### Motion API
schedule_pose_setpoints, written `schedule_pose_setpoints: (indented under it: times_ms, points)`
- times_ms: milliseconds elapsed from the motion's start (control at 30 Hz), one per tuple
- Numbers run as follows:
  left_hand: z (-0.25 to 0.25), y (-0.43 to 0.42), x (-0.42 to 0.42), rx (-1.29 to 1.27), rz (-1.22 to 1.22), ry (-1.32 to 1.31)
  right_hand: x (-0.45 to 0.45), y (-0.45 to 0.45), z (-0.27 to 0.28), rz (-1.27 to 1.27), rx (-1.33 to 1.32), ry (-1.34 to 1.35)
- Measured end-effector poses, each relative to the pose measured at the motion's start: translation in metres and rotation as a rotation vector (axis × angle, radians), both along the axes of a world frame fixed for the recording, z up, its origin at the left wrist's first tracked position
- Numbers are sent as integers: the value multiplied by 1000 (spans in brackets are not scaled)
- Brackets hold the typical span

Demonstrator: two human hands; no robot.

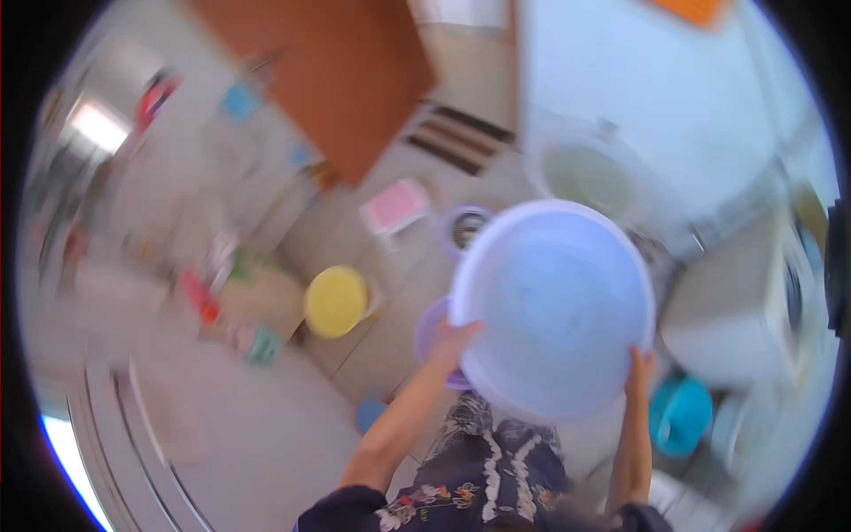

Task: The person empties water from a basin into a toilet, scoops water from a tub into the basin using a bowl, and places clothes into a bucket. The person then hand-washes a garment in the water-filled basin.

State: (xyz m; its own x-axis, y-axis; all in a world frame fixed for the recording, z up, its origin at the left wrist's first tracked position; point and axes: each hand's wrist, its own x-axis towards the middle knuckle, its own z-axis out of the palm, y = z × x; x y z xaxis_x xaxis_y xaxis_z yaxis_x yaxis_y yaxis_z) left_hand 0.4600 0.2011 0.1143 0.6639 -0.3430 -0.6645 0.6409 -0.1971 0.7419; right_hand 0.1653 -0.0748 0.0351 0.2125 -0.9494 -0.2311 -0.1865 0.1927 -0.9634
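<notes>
A large pale lavender basin (558,306) is held up in front of me, its inside facing the camera. My left hand (456,344) grips its left rim, and my right hand (638,368) grips the lower right rim. The fingers behind the rim are mostly hidden. Whether there is water in the basin I cannot tell, as the view is blurred. Partly behind the basin, on the left, shows a purple tub (430,328) on the floor.
On the tiled floor stand a yellow bucket (336,301), a pink-topped box (395,207) and a teal basin (681,415). A white appliance (736,306) is at the right. Farther back are a striped mat (461,137), a brown door (346,80) and a round tub (589,177).
</notes>
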Motion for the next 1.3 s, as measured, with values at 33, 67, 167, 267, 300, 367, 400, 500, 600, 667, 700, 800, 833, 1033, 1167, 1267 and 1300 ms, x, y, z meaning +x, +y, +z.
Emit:
schedule_pose_setpoints:
  times_ms: [33,67,167,267,300,367,400,500,600,667,700,800,833,1033,1167,1267,1300]
  points:
    - [10,-7,-14,-55,1,-12,-43,-6,-48,-61,25,189]
    - [-4,-12,-20,-72,-42,-15,-39,16,5,-149,135,198]
    - [-33,-44,-67,-70,-264,-27,-120,50,-15,-319,34,427]
    - [-35,-64,-107,-41,-388,-81,-177,82,-13,-546,75,419]
    - [-27,-62,-110,-12,-426,-100,-185,104,-9,-598,111,387]
    - [-31,-91,-135,-29,-578,-91,-219,125,-16,-723,132,403]
    - [-30,-101,-154,-40,-633,-94,-239,135,-17,-765,136,403]
    - [-26,-124,-207,-157,-766,-38,-288,170,-21,-895,219,509]
    - [-40,-146,-241,-99,-928,-98,-327,204,-25,-1001,286,530]
    - [-47,-155,-263,-115,-1000,-100,-348,227,-29,-1056,310,532]
    - [-49,-158,-272,-118,-1034,-97,-353,238,-25,-1080,325,537]
    - [-69,-163,-288,-46,-1145,91,-367,272,-6,-1172,401,569]
    - [-82,-159,-292,-43,-1173,123,-367,286,4,-1215,391,555]
    - [-105,-129,-365,-53,-1308,349,-386,371,49,-1456,334,651]
    - [-122,-126,-413,-81,-1445,387,-403,420,22,-1567,347,685]
    - [-129,-139,-452,-78,-1506,302,-425,433,-28,-1599,424,737]
    - [-133,-144,-464,-85,-1520,264,-429,435,-50,-1607,465,751]
